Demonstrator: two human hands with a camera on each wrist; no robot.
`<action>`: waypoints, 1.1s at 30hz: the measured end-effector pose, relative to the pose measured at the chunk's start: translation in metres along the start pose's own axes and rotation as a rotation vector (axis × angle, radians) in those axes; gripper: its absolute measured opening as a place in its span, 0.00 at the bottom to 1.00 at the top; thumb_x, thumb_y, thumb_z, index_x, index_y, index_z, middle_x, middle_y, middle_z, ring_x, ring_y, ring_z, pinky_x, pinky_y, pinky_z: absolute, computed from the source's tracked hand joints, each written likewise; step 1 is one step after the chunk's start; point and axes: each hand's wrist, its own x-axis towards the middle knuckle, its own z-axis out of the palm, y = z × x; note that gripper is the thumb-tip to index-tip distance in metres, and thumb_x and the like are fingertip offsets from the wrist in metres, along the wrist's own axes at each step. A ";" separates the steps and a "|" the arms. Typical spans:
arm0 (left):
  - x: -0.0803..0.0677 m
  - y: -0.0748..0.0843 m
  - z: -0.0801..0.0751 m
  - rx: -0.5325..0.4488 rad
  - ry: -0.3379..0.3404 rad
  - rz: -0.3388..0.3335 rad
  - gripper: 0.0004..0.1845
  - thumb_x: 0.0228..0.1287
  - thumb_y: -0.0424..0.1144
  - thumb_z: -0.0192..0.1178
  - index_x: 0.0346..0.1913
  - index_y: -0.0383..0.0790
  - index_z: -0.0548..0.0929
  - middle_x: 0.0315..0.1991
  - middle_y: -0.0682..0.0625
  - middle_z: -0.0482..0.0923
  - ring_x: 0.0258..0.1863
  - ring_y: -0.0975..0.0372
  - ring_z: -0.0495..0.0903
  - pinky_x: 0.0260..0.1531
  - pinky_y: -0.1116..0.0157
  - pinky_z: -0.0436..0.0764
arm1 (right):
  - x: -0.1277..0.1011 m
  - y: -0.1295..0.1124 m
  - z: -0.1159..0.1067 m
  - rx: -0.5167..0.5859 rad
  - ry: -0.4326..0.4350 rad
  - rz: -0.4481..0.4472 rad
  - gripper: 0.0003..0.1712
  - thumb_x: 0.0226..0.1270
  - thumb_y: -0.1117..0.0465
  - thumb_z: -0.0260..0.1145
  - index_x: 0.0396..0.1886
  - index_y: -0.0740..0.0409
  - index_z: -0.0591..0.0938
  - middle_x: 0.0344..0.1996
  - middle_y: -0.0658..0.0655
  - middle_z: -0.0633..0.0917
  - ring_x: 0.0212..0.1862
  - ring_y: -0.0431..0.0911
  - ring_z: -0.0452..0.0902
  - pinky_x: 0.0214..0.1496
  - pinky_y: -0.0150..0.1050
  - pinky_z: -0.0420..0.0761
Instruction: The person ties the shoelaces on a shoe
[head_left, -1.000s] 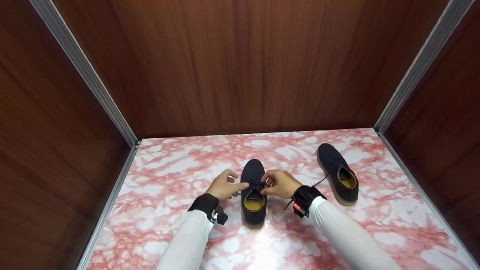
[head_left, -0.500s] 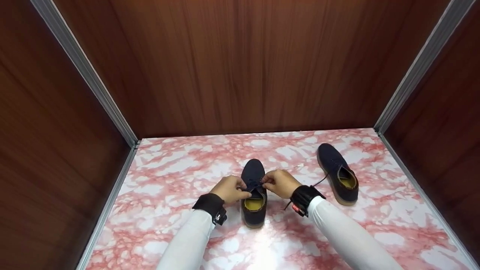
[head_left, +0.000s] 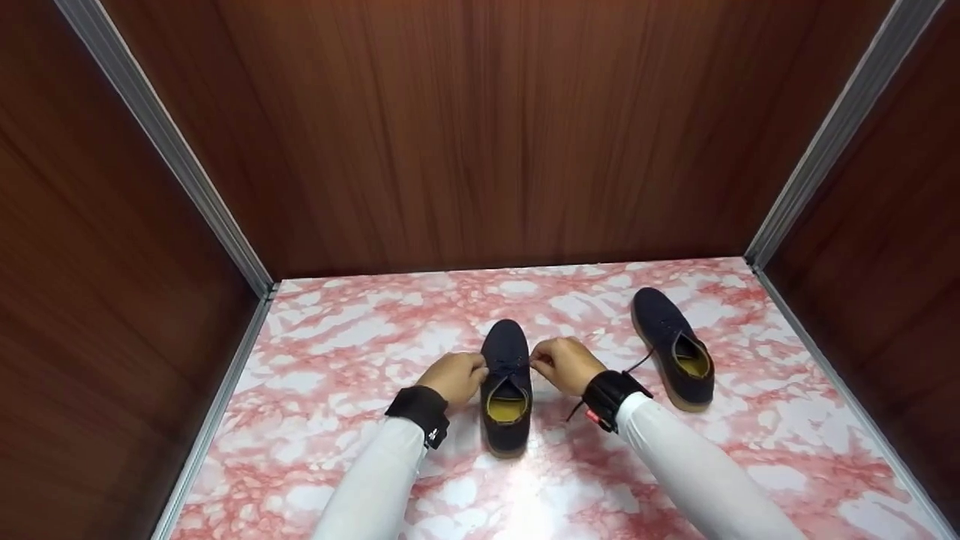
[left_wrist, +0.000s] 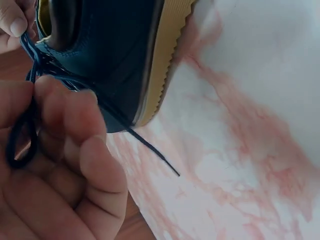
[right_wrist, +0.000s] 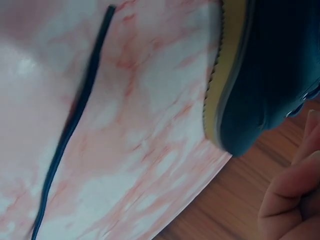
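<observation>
warily, i have the left hand and right hand each pinching the dark lace in closed fingers, the shoe sole-down between them, since pulling one side too hard could work everything loose.

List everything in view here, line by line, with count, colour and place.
Near shoe: 1, dark blue, tan sole, yellow insole, between the hands
Near shoe's lace: 1, dark blue, on that shoe, pinched by both hands
Far shoe: 1, dark blue, tan sole, yellow insole, off to the right
Loose lace: 1, dark blue, leading from far shoe, partly hidden behind right wrist
Tabletop: 1, pink-and-white marbled, under the shoes
Panels: 3, brown wood-grain, back and both sides
Rails: 4, grey, corners and table sides
Wrist straps: 2, black, one per wrist
Sleeves: 2, white, both arms
Left hand: 1, left of near shoe
Right hand: 1, right of near shoe
</observation>
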 end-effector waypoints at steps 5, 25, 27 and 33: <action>0.000 -0.008 0.000 -0.046 0.003 -0.001 0.13 0.77 0.39 0.58 0.30 0.43 0.80 0.27 0.55 0.76 0.30 0.63 0.73 0.37 0.64 0.74 | -0.003 0.008 -0.002 -0.056 0.009 -0.018 0.04 0.67 0.66 0.72 0.30 0.58 0.89 0.27 0.52 0.89 0.31 0.40 0.81 0.40 0.38 0.82; 0.003 -0.013 -0.002 -0.207 -0.001 -0.127 0.17 0.78 0.47 0.56 0.30 0.41 0.82 0.29 0.49 0.86 0.24 0.65 0.76 0.31 0.67 0.74 | -0.004 0.016 -0.007 -0.023 0.007 0.015 0.05 0.65 0.67 0.72 0.29 0.58 0.87 0.25 0.51 0.87 0.30 0.38 0.77 0.37 0.35 0.78; 0.005 -0.012 -0.001 -0.263 0.006 -0.180 0.21 0.81 0.52 0.52 0.36 0.39 0.83 0.30 0.45 0.87 0.23 0.62 0.80 0.30 0.66 0.75 | -0.003 0.015 -0.007 0.006 -0.008 0.038 0.04 0.65 0.66 0.73 0.30 0.57 0.87 0.26 0.51 0.87 0.30 0.37 0.78 0.37 0.34 0.78; 0.013 -0.007 0.004 -0.321 0.008 -0.248 0.23 0.83 0.52 0.47 0.45 0.36 0.83 0.36 0.38 0.90 0.33 0.45 0.90 0.33 0.65 0.79 | -0.001 0.012 -0.007 0.029 -0.037 0.048 0.02 0.64 0.65 0.74 0.36 0.58 0.88 0.27 0.52 0.88 0.31 0.38 0.78 0.37 0.35 0.78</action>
